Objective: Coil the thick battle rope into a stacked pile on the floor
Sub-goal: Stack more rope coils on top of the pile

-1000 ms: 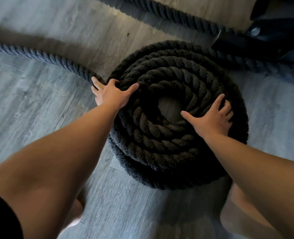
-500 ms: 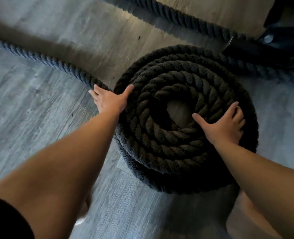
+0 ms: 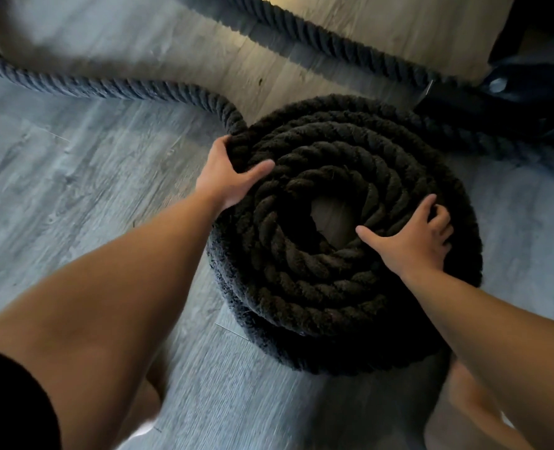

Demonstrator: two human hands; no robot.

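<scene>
On the grey wood-plank floor (image 3: 74, 196), the battle rope (image 3: 301, 287) sits as a round stacked pile in the middle of the view, several turns wide on top and at least two layers deep at its near-left edge, with a small patch of floor showing through the hole at its centre. The near rim of the pile lies close to the person's legs. Bare floor opens wide to the left of the pile and in a narrower band to its right. From the pile's far-left edge a loose run of the same rope leads off, bends left across the planks and curls up out of view at the top left corner. A second run crosses the top of the view on a diagonal and passes down behind the far-right side of the pile, just beside a dark base (image 3: 512, 102) of some equipment in the top right corner; that side is crowded.

The left hand (image 3: 227, 180) grips the outermost turn where the loose run joins the pile, thumb laid over the top and fingers (image 3: 223, 142) curled round the outer side. The right hand (image 3: 412, 241) rests palm down on the right side of the top layer, its fingers (image 3: 428, 206) spread across the turns, thumb pointing toward the centre hole
</scene>
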